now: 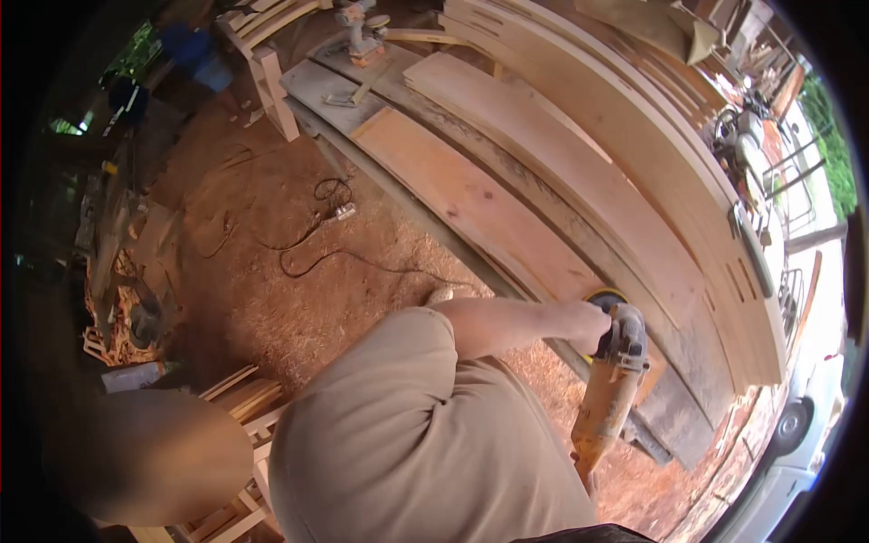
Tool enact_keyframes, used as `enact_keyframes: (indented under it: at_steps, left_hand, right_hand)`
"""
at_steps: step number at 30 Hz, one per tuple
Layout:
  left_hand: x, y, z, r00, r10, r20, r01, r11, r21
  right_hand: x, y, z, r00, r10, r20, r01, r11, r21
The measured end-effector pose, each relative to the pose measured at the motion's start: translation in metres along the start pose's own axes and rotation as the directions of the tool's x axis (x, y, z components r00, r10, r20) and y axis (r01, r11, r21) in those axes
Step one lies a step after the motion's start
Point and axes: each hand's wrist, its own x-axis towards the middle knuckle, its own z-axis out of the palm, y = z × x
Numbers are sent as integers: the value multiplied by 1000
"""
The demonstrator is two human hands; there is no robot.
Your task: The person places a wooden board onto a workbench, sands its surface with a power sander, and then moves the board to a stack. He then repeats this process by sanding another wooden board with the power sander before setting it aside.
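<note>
The left hand [587,324] is clamped over the head of a yellow angle sander [612,385]. The right hand is out of sight below the tool's tail at 6 o'clock, so whether it grips there cannot be told. The sander lies at about 4 o'clock in the view, its disc [605,296] pressed to the near end of a reddish plank [471,204] that runs up toward 11 o'clock along the bench [674,412]. Pale curved boards [634,154] lie beside the plank on its far side, and a cordless drill [356,27] stands at 12 o'clock. A black cord [312,258] loops over the sawdust-covered floor [272,317] at 9 o'clock. The disc sits close to the plank's end and edge, so a tilt of the tool would likely dig a gouge or let it slip off. The fingers wrap just behind the disc, and a kick could bring them onto it.
</note>
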Motion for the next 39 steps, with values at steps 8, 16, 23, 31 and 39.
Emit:
enact_keyframes:
  at_steps: [8,16,23,31,39]
  left_hand:
    - [-94,-64,-51,972,-215,-93,205,973,-101]
    - [-137,-137,-122,821,-500,-275,479,866,-146]
    - [-145,-184,-122,795,-559,-235,526,829,-189]
    - [-94,-129,-94,796,-537,-280,575,815,71]
    - [14,1,-49,926,-368,-81,376,892,251]
  right_hand:
    - [28,-41,85,998,67,-21,-68,994,-84]
    - [103,-100,159,930,99,353,78,888,-453]
    - [122,-107,199,894,162,418,121,811,-573]
    - [91,-65,149,930,108,352,102,843,-528]
    - [34,-16,57,983,110,146,-79,976,-205]
